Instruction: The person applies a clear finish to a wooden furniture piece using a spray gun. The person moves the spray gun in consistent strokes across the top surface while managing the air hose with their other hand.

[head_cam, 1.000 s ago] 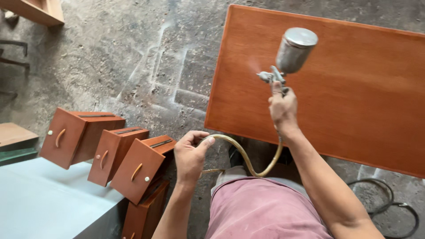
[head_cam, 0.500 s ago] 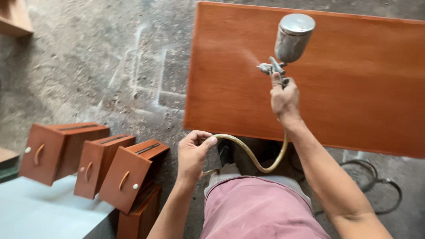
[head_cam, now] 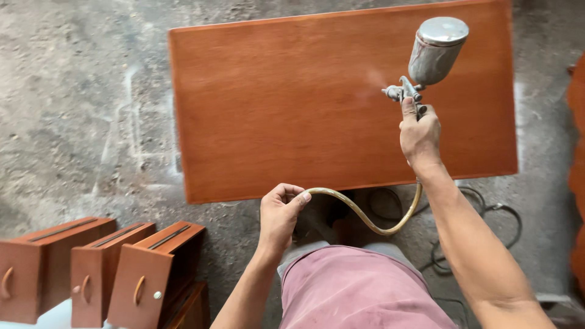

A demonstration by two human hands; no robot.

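My right hand [head_cam: 418, 135] grips a spray gun [head_cam: 409, 94] with a metal cup [head_cam: 436, 50] on top, held over the right part of a reddish-brown wooden panel [head_cam: 292, 103]. A faint mist drifts left from the nozzle. A yellowish hose [head_cam: 372, 220] curves from the gun's base down to my left hand [head_cam: 280, 213], which is closed around it below the panel's near edge.
Three reddish-brown drawers [head_cam: 91, 268] with curved handles stand on end at the lower left, on a pale surface. A dark cable [head_cam: 487, 213] loops on the grey concrete floor [head_cam: 79, 109] at the right. Another reddish piece [head_cam: 577, 183] shows at the right edge.
The view has shifted, so the panel now fills the upper middle and the drawers sit lower left. My right hand and the gun have moved toward the panel's right part. The left hand still holds the hose.
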